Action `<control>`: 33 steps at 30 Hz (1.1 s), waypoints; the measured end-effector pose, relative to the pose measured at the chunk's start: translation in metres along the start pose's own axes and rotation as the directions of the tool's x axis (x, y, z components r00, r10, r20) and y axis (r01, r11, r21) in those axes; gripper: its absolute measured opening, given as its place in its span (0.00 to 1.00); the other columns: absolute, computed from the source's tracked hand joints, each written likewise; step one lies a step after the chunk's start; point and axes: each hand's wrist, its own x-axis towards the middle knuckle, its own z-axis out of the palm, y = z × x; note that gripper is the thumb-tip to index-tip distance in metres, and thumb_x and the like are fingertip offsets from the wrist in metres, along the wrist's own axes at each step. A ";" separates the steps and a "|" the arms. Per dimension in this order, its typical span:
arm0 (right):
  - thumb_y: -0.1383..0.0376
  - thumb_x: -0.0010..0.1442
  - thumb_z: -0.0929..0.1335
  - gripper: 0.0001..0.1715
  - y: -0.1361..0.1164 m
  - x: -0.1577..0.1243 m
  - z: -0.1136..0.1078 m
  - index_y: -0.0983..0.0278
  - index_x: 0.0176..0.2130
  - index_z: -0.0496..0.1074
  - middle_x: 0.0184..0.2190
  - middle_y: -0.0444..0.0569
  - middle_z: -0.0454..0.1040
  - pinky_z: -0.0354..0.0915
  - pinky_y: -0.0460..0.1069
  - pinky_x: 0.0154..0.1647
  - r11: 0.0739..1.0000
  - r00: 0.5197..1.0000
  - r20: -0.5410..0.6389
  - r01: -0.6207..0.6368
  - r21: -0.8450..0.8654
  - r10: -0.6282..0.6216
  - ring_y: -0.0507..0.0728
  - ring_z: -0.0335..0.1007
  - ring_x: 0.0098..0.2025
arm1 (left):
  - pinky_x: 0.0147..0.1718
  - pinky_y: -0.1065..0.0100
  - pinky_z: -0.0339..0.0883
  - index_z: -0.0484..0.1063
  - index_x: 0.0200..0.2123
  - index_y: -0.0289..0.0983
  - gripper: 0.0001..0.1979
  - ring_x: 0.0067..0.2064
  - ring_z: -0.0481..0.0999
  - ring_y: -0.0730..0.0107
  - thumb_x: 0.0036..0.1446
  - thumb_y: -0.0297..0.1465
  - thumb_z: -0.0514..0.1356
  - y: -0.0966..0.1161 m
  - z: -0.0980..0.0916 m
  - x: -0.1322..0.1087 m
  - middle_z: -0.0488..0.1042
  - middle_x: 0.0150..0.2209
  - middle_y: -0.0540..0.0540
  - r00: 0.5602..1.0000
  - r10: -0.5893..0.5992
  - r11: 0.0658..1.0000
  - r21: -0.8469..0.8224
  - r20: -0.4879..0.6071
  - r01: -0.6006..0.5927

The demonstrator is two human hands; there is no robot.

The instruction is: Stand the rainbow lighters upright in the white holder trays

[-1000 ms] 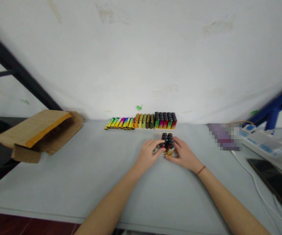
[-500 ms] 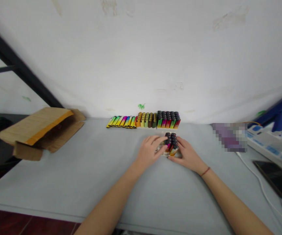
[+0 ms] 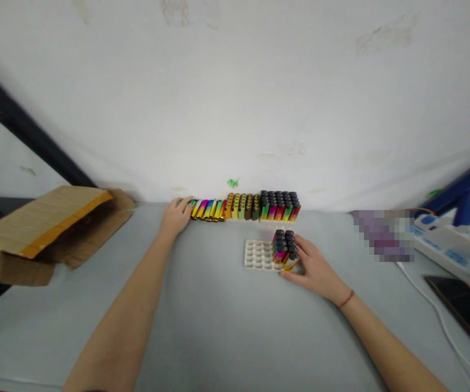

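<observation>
Reaching our left hand over the left end of the flat-lying lighters; can't tell whether that grip is together on one. Our right hand curves round the right side of the white tray, clamped or not unclear. Black-topped lighters stand in the tray's right part, cells showing left, all on the desk.

Seemingly a workshop corner: grey worktable, scuffed white wall, power strip, cardboard box, slotted tray.
</observation>
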 end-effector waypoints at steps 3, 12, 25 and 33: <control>0.41 0.59 0.67 0.46 0.000 0.000 0.000 0.65 0.65 0.60 0.64 0.64 0.65 0.61 0.68 0.64 1.000 1.000 -0.001 -0.001 -0.010 0.001 0.72 0.61 0.65 | 0.61 0.53 0.60 0.72 0.54 0.32 0.22 0.54 0.71 0.56 0.64 0.32 0.47 0.001 -0.001 -0.007 0.74 0.53 0.37 0.999 -0.030 0.999 0.040 0.020 0.030; 0.40 0.60 0.67 0.46 0.000 0.002 0.000 0.67 0.64 0.63 0.62 0.66 0.66 0.61 0.69 0.64 1.000 1.000 0.004 0.008 -0.010 -0.008 0.72 0.62 0.65 | 0.61 0.54 0.62 0.70 0.54 0.33 0.23 0.55 0.71 0.56 0.63 0.35 0.45 0.008 -0.028 -0.065 0.72 0.54 0.36 0.999 -0.004 0.996 0.087 0.052 -0.001; 0.41 0.59 0.67 0.45 0.000 0.003 0.000 0.64 0.64 0.63 0.62 0.64 0.66 0.61 0.68 0.64 1.000 1.000 -0.003 -0.004 -0.001 0.004 0.72 0.62 0.64 | 0.62 0.44 0.58 0.63 0.62 0.34 0.25 0.66 0.61 0.47 0.66 0.35 0.48 0.097 0.005 -0.100 0.63 0.62 0.30 0.996 -0.070 0.995 0.060 -0.062 0.074; 0.40 0.59 0.66 0.46 0.000 0.002 0.000 0.68 0.63 0.63 0.62 0.67 0.66 0.60 0.68 0.65 1.000 1.000 0.005 -0.003 -0.015 0.003 0.72 0.62 0.64 | 0.65 0.51 0.54 0.63 0.62 0.28 0.31 0.66 0.64 0.55 0.67 0.39 0.36 0.033 -0.017 -0.031 0.66 0.63 0.31 0.980 -0.138 0.990 -0.013 0.141 0.141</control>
